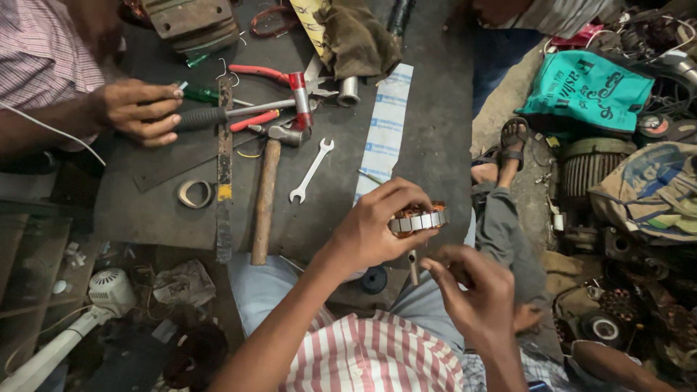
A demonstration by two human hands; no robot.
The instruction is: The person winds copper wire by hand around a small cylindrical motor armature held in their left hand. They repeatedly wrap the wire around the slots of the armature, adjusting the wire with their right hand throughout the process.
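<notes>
My left hand (374, 229) grips a small motor stator (419, 218) with copper windings and a ring of silvery laminations, held just off the near edge of the dark workbench (152, 210). My right hand (475, 294) sits just below and to its right. Its fingers are curled and its fingertips pinch a short metal pin (412, 268) that hangs under the stator. Both my forearms rise from my red-and-white striped shirt at the bottom of the view.
Another person's hand (138, 109) at the upper left holds a black-handled screwdriver (200, 117). On the bench lie a hammer (265, 196), an open-end wrench (311, 170), red pliers (279, 91), a flat file (224, 174), a tape ring (194, 194) and a white paper strip (385, 131). Motor parts and bags crowd the right.
</notes>
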